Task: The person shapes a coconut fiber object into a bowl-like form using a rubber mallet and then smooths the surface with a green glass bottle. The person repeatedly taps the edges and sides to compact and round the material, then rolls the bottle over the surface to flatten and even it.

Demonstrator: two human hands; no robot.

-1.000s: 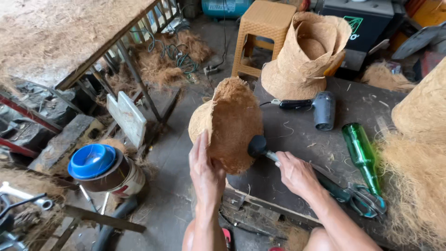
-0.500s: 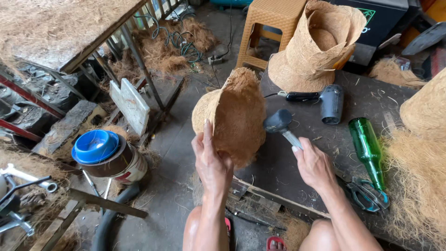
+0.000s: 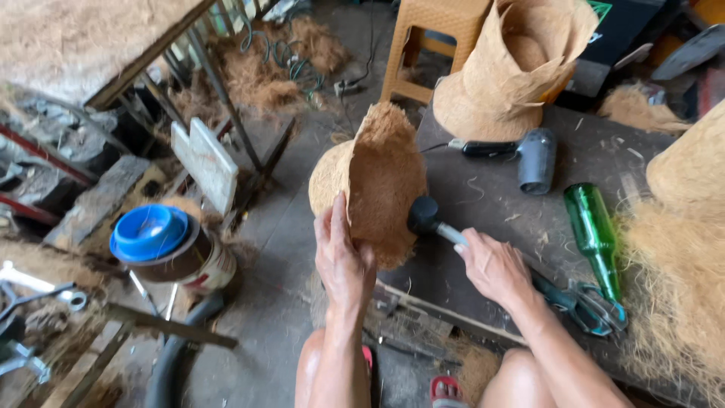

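My left hand (image 3: 343, 257) grips the lower edge of a brown coconut-fibre pot (image 3: 375, 175), held upright at the left edge of a dark work table (image 3: 491, 204). My right hand (image 3: 495, 266) is closed on the handle of a small mallet with a black rubber head (image 3: 423, 215). The mallet head touches the pot's right side, low down.
On the table lie a green glass bottle (image 3: 593, 230), a black heat gun (image 3: 529, 155), scissors (image 3: 593, 306) and a stack of fibre pots (image 3: 513, 68). Loose fibre (image 3: 680, 279) piles at the right. A tin with a blue lid (image 3: 162, 245) stands on the floor at the left.
The mallet head swung away from the pot to the right, then came back down against its lower right side. The pot has turned slightly in my left hand.
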